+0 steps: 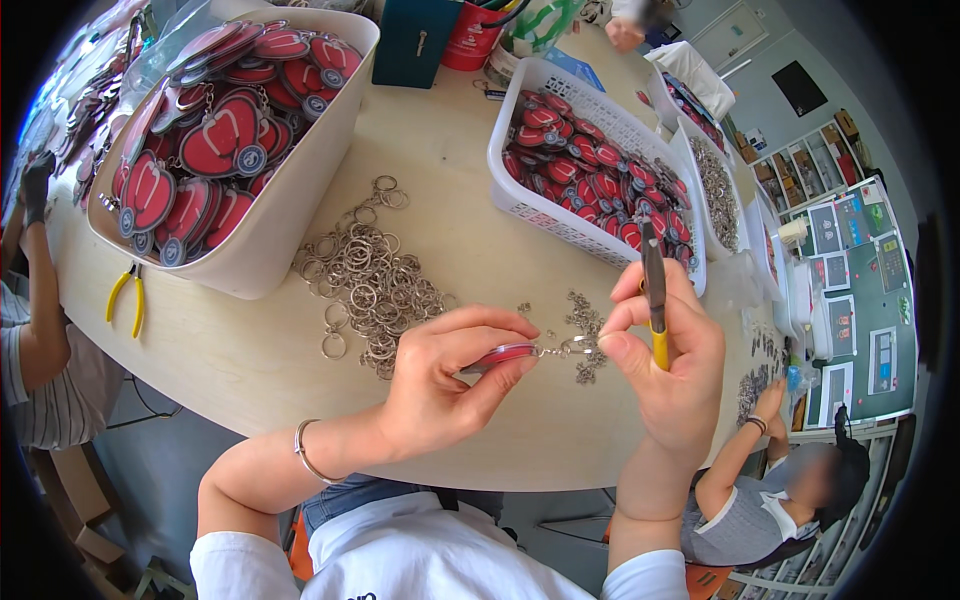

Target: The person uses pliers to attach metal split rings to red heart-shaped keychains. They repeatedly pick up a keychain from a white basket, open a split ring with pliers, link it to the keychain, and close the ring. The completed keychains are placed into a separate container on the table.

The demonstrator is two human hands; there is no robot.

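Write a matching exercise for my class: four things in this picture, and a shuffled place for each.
1. Held pliers
2. Held red charm
3. Silver bangle
4. Key-ring pile

A. Around the left forearm
B. On the table, beside the cream bin
C. In the right hand
D. Between the left hand's thumb and fingers

Pairs: 1-C; 2-D; 3-A; 4-B

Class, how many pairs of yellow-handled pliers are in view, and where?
2. One pair of yellow-handled pliers is in the right hand; the other pair lies on the table beside the large cream bin. Others may be hidden.
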